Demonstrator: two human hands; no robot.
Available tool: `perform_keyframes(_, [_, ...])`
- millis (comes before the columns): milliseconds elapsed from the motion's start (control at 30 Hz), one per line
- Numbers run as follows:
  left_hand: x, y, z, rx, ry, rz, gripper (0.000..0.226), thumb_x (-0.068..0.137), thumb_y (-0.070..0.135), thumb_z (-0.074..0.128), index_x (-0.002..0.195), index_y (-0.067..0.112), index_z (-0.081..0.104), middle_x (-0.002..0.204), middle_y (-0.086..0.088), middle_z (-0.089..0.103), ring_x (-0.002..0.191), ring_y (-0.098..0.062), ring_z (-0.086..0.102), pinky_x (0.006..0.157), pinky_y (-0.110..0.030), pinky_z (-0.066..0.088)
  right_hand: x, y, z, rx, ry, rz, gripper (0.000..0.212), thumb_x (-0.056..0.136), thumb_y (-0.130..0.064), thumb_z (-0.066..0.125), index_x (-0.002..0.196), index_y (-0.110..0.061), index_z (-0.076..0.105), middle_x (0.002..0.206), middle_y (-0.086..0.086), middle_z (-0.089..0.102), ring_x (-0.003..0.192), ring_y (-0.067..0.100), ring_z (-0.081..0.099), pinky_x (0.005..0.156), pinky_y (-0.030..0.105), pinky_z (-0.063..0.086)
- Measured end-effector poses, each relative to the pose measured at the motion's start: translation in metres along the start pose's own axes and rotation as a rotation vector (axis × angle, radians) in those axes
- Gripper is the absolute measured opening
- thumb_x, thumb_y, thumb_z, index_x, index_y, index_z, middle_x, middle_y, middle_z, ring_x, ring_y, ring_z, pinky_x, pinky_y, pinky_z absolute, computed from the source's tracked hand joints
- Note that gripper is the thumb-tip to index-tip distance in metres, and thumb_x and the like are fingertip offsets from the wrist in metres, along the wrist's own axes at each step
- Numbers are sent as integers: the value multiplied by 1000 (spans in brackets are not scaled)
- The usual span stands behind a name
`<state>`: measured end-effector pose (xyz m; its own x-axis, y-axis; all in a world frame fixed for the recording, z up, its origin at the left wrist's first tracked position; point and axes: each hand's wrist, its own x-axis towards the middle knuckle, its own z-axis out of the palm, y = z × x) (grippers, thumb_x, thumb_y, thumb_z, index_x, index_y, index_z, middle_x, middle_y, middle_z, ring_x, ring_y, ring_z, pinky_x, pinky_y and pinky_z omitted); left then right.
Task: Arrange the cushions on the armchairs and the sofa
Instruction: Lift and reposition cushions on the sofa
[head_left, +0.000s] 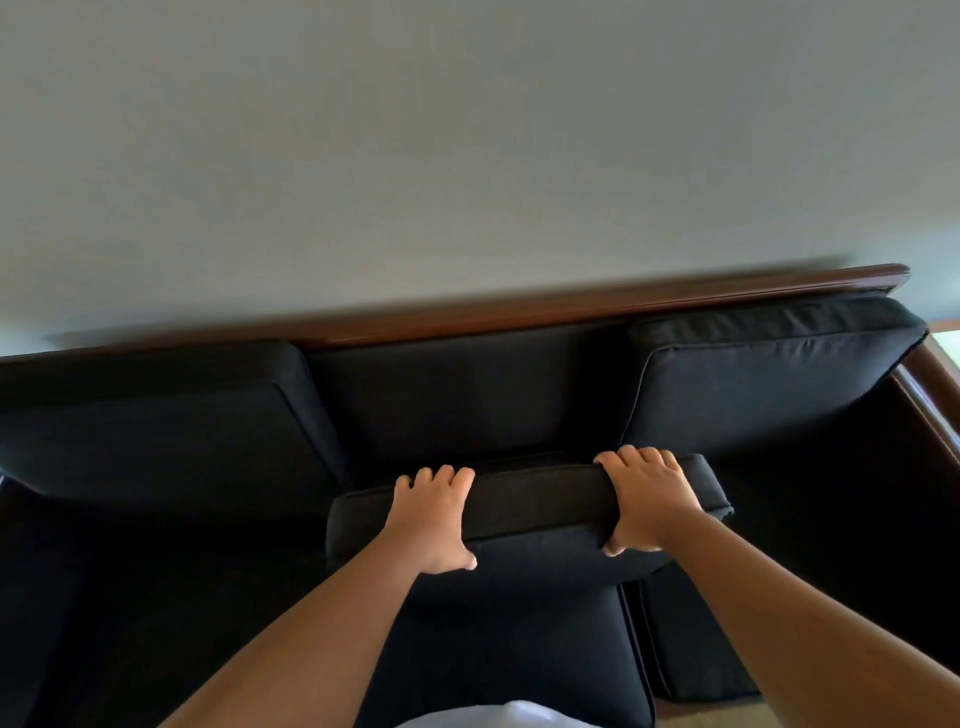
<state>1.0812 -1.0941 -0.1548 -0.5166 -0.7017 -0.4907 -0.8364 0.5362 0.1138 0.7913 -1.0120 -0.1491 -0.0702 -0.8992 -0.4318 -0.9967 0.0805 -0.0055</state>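
The left grip (434, 519) and right grip (649, 501) each clamp the top edge of the black cushion (540, 501) (fingers over it, thumbs on the near face). Just beyond them, the sofa (571, 306) back shows an open slot between the left back cushion (156, 431) and the right back cushion (753, 384).

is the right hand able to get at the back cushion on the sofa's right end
Probably not yet: right hand and left hand both grip the loose cushion. The right back cushion stands just beyond, nothing between, if it lets go.
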Motion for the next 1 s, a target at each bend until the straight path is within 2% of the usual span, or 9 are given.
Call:
perform_keyframes(133, [-11, -22, 11, -54, 59, 26, 105, 69, 65, 78, 152, 29, 24, 148, 7, 41, 135, -25, 39, 116, -50, 28, 1, -22, -6, -64, 0, -24, 110, 46, -71, 78, 142, -34, 38, 130, -9, 46, 120, 22, 43, 107, 42, 34])
perform_keyframes(600, [-38, -46, 26, -64, 186, 118, 98, 72, 70, 73, 151, 28, 31, 140, 11, 45, 128, -19, 43, 113, -43, 30, -22, -53, -3, -23, 38, -49, 91, 54, -67, 76, 134, -35, 48, 124, -14, 50, 117, 17, 47, 103, 40, 35])
perform_keyframes(867, [-27, -57, 5, -39, 259, 38, 93, 74, 66, 75, 148, 27, 34, 137, 8, 48, 125, -21, 48, 112, -42, 32, 5, -54, -27, -21, 135, -87, 81, 58, -64, 76, 130, -37, 51, 118, -16, 53, 113, 15, 50, 102, 40, 36])
perform_keyframes(1000, [-18, -64, 12, 33, 299, -26, 99, 60, 57, 89, 142, 23, 45, 126, 4, 56, 112, -23, 55, 105, -46, 41, 17, -61, -24, -27, 193, -38, 82, 55, -51, 79, 131, -31, 55, 115, -11, 53, 108, 20, 52, 98, 43, 40])
